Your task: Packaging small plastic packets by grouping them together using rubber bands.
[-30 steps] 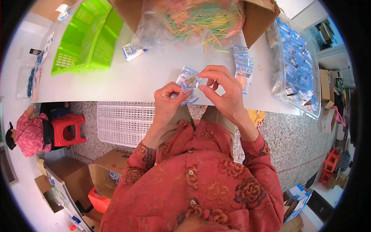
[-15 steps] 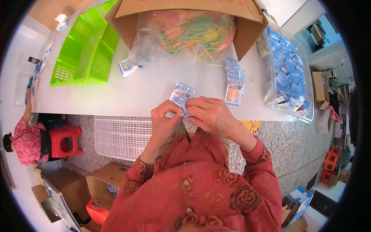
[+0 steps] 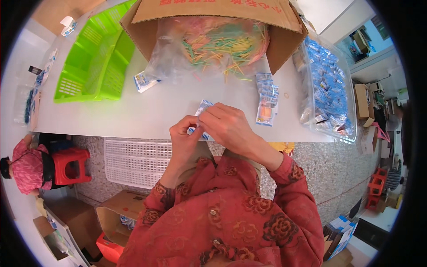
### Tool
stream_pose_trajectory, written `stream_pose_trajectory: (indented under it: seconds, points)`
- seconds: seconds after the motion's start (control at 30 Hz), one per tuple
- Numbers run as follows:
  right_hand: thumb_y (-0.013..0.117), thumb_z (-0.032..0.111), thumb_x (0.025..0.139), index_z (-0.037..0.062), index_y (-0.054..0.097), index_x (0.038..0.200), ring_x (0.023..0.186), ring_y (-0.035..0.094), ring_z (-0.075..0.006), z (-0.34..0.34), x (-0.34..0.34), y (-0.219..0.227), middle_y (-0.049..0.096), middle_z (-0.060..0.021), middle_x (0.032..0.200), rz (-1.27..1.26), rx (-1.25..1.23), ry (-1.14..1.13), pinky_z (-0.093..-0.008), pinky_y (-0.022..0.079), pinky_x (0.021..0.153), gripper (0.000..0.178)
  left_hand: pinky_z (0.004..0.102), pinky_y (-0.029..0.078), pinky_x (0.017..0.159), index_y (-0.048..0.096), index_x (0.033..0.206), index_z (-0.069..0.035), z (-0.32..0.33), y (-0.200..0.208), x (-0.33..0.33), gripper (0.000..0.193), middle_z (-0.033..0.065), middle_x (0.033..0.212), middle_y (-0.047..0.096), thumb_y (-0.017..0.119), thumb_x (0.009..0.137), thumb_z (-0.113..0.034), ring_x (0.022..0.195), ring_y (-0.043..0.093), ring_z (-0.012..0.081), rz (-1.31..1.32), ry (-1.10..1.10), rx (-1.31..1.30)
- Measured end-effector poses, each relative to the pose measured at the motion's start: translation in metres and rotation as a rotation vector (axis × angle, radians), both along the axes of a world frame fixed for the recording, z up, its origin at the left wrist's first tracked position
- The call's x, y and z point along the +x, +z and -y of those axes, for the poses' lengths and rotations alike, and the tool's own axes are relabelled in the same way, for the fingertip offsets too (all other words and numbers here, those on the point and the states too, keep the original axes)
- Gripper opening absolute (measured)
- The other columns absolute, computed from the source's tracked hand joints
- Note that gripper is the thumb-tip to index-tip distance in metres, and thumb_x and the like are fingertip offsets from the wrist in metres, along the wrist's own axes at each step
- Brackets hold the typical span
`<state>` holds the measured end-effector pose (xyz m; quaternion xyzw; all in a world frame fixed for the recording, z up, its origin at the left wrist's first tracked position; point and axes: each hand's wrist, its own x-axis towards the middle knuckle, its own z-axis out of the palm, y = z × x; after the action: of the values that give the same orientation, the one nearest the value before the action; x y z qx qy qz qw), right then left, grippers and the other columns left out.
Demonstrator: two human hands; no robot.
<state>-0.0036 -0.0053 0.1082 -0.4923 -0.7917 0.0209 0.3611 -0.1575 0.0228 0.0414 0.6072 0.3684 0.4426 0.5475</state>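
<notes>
Near the table's front edge, both my hands grip a small blue-and-white packet point(image 3: 203, 106). My left hand point(image 3: 183, 133) pinches its near left side between thumb and fingers. My right hand point(image 3: 229, 127) is closed over its right side, so the middle of the packet is hidden. Similar packets point(image 3: 267, 100) lie overlapping on the table to the right of my hands. One more packet point(image 3: 144, 82) lies farther off to the left, by a clear plastic bag point(image 3: 164, 62). Thin coloured sticks point(image 3: 222, 49) spill from that bag.
The bag lies in an open cardboard box point(image 3: 213, 11) at the back. A green basket point(image 3: 95, 53) stands left; a clear bin point(image 3: 329, 84) full of blue packets stands right. Below the table edge sits a white crate point(image 3: 138, 162). A person in pink point(image 3: 29, 167) is at far left, beside a red stool point(image 3: 71, 167).
My right hand has moved slightly up and left over the packet, covering more of it. My left hand has barely shifted. The whole view has tilted a little.
</notes>
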Motion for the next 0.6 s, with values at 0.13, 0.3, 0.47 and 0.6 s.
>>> stream_pose_trajectory:
  seconds: [0.13, 0.3, 0.47, 0.6]
  points:
    - [0.067, 0.005, 0.073, 0.0049, 0.061, 0.083, 0.068, 0.059, -0.0213, -0.017, -0.005, 0.002, 0.059, -0.0049, 0.078, -0.064, -0.035, 0.094, -0.032, 0.049, 0.057, 0.012, 0.0235, 0.047, 0.067, 0.065, 0.085, 0.002, -0.018, -0.021, -0.006, 0.01, 0.0018, 0.082, 0.066, 0.066, 0.077, 0.006, 0.074, 0.057, 0.0077, 0.188, -0.014, -0.033]
    - [0.067, 0.004, 0.079, 0.0031, 0.064, 0.09, 0.068, 0.061, -0.0141, -0.048, 0.018, 0.008, 0.064, -0.0057, 0.084, -0.491, -0.322, 0.107, -0.0287, 0.049, 0.058, 0.011, 0.0234, 0.049, 0.071, 0.066, 0.089, 0.002, -0.047, -0.035, -0.022, 0.009, 0.004, 0.087, 0.068, 0.066, 0.08, 0.005, 0.077, 0.06, 0.0077, 0.286, -0.021, -0.216]
    - [0.061, 0.005, 0.082, 0.0022, 0.064, 0.092, 0.067, 0.063, -0.0162, -0.119, 0.072, -0.027, 0.065, -0.0088, 0.085, -0.223, -0.241, -0.226, -0.03, 0.05, 0.06, 0.01, 0.0232, 0.05, 0.072, 0.067, 0.092, 0.002, -0.06, -0.067, -0.035, 0.011, 0.005, 0.087, 0.068, 0.067, 0.081, 0.005, 0.078, 0.061, 0.0082, 0.249, -0.002, -0.211]
    - [0.055, 0.002, 0.081, 0.0035, 0.063, 0.095, 0.076, 0.065, -0.0255, -0.173, 0.085, -0.043, 0.065, -0.0114, 0.091, 0.049, -0.149, -0.173, -0.035, 0.051, 0.067, 0.016, 0.0236, 0.05, 0.073, 0.066, 0.092, 0.003, -0.057, -0.063, -0.033, 0.011, 0.0054, 0.089, 0.068, 0.066, 0.081, 0.005, 0.079, 0.061, 0.0085, 0.269, -0.014, -0.239]
